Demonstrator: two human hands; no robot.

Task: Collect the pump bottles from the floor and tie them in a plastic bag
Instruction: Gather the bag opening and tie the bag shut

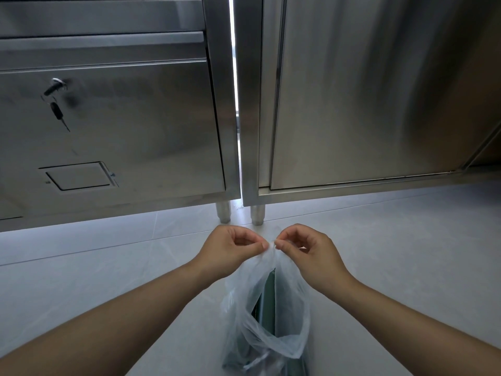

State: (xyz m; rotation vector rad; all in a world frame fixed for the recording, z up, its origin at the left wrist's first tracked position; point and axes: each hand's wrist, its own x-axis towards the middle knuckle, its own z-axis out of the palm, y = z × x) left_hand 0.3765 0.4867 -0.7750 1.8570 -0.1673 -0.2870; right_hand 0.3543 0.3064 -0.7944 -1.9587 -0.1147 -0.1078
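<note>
A thin clear plastic bag (290, 308) hangs over the pale floor at the bottom centre. Dark green bottles (267, 299) show through its wall and its side opening; their pump heads are hidden. My left hand (230, 249) and my right hand (307, 251) meet at the top of the bag. Each pinches the gathered handles between thumb and forefinger, fingertips almost touching. I cannot tell whether a knot is formed there.
Two stainless steel cabinets stand straight ahead on short round legs (223, 211). The left cabinet (135, 126) has keys hanging in its lock (55, 90); the right one (366, 90) has a plain door. Light grey floor tiles (406, 253) surround the bag.
</note>
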